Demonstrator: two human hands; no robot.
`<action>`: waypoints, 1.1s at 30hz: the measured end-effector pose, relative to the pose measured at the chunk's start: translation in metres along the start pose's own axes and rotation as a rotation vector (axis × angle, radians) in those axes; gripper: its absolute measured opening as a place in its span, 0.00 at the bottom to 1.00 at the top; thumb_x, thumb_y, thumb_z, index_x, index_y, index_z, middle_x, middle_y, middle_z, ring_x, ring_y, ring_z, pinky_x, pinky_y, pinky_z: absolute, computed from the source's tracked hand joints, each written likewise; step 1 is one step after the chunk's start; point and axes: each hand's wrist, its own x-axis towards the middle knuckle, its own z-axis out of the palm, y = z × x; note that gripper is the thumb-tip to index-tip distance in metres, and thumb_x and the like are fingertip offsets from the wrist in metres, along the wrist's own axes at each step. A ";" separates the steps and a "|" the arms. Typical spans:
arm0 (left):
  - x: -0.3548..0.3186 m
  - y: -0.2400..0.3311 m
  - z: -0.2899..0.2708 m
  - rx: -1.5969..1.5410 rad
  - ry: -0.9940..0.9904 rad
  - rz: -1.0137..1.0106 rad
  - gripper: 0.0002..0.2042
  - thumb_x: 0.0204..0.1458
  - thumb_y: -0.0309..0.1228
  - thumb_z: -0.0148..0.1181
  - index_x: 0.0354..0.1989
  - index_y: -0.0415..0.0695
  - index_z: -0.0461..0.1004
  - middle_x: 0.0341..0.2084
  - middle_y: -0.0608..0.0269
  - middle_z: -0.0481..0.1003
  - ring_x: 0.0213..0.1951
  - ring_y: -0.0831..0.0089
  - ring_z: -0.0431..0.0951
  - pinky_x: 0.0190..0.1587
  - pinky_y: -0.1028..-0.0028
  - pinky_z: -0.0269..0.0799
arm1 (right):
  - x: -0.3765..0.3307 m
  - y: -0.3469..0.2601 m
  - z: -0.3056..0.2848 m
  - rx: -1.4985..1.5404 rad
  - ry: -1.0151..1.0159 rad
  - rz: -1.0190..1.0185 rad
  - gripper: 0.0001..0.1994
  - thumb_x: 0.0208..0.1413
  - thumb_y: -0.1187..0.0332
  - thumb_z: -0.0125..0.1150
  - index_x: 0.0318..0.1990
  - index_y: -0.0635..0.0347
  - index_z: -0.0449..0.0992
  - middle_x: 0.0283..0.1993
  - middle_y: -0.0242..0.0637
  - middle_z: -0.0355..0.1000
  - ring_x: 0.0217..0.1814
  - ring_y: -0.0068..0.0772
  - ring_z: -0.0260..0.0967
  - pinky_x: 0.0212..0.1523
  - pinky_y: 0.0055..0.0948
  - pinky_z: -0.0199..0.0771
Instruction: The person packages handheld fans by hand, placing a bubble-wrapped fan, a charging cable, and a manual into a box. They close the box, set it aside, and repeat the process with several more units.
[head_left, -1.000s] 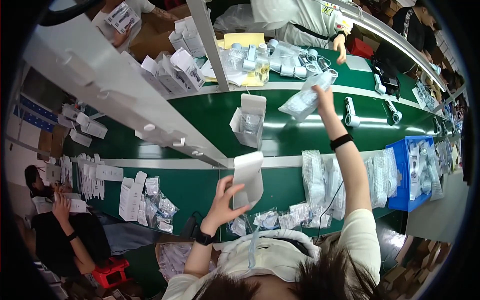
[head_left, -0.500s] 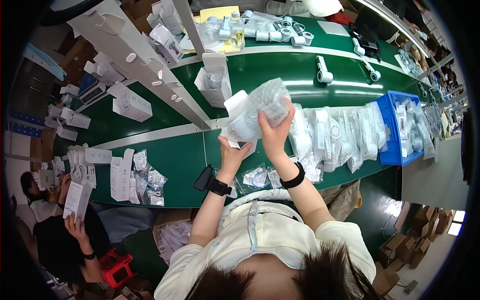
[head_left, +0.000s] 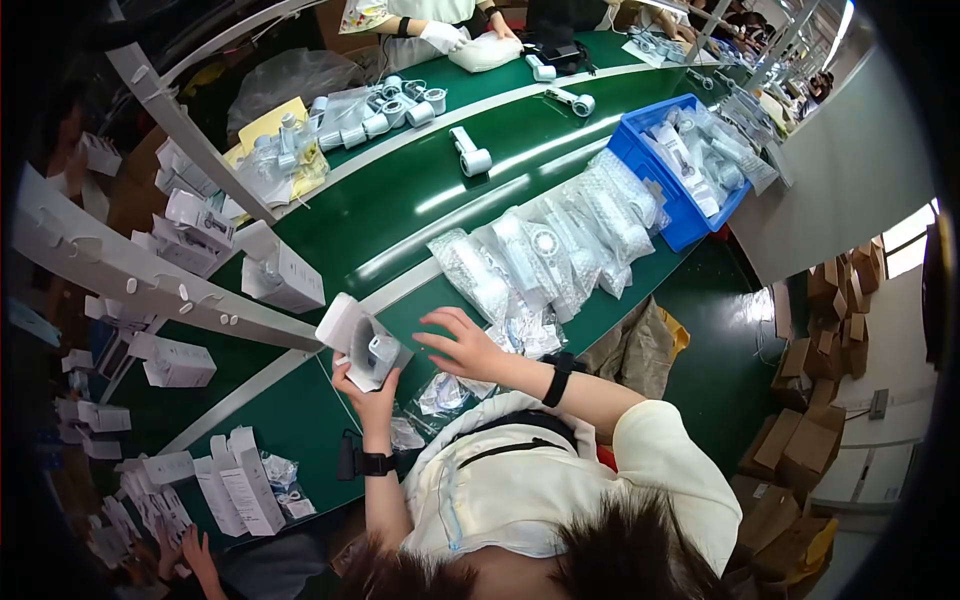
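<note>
My left hand [head_left: 372, 398] grips a small white carton [head_left: 395, 352] from below, its lid flap standing up. Inside the carton sits a pale grey-white item [head_left: 381, 349], only partly visible. To the right of it, my right hand [head_left: 462, 345] is empty, fingers spread, above the green bench. Beyond that hand lies a row of bubble-wrapped pale devices [head_left: 545, 245]. Small clear bags [head_left: 445, 393] of accessories rest by the bench's near edge, close to my wrists.
A blue bin [head_left: 668, 205] holds more bagged devices at the right. An open white carton [head_left: 282, 275] stands left on the conveyor, behind a metal post [head_left: 150, 270]. Flattened cartons [head_left: 240, 485] lie at lower left. Unwrapped devices [head_left: 470, 152] sit farther off; co-workers' hands [head_left: 442, 38] show beyond.
The bubble-wrapped item my right hand held is now down in the carton. That hand has let go and moved off to the right. The view has swung right.
</note>
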 end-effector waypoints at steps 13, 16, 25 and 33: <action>0.039 0.050 -0.028 0.335 -0.016 -0.184 0.05 0.37 0.20 0.60 0.22 0.35 0.70 0.33 0.50 0.70 0.35 0.56 0.71 0.38 0.68 0.65 | -0.072 0.049 0.028 0.185 -0.259 0.174 0.12 0.39 0.76 0.59 0.33 0.58 0.66 0.46 0.38 0.64 0.47 0.41 0.63 0.43 0.36 0.65; 0.046 0.049 -0.034 0.336 -0.017 -0.198 0.06 0.36 0.20 0.60 0.21 0.33 0.69 0.25 0.53 0.71 0.27 0.59 0.71 0.30 0.70 0.65 | -0.024 0.011 -0.001 0.354 0.044 0.229 0.11 0.37 0.82 0.58 0.27 0.62 0.64 0.39 0.42 0.67 0.39 0.43 0.67 0.37 0.32 0.68; 0.055 0.048 -0.041 0.266 0.034 -0.367 0.06 0.36 0.21 0.60 0.21 0.33 0.69 0.20 0.56 0.71 0.22 0.63 0.70 0.26 0.74 0.64 | 0.085 -0.038 0.008 0.300 0.000 -0.331 0.08 0.37 0.79 0.59 0.28 0.60 0.69 0.40 0.39 0.68 0.43 0.39 0.65 0.45 0.38 0.65; 0.045 0.032 -0.034 0.148 0.151 -0.239 0.06 0.36 0.21 0.60 0.21 0.34 0.70 0.24 0.55 0.73 0.27 0.64 0.74 0.30 0.72 0.67 | 0.085 -0.046 0.016 -0.093 -0.320 -0.460 0.07 0.41 0.67 0.59 0.28 0.57 0.73 0.36 0.34 0.67 0.46 0.34 0.62 0.55 0.44 0.54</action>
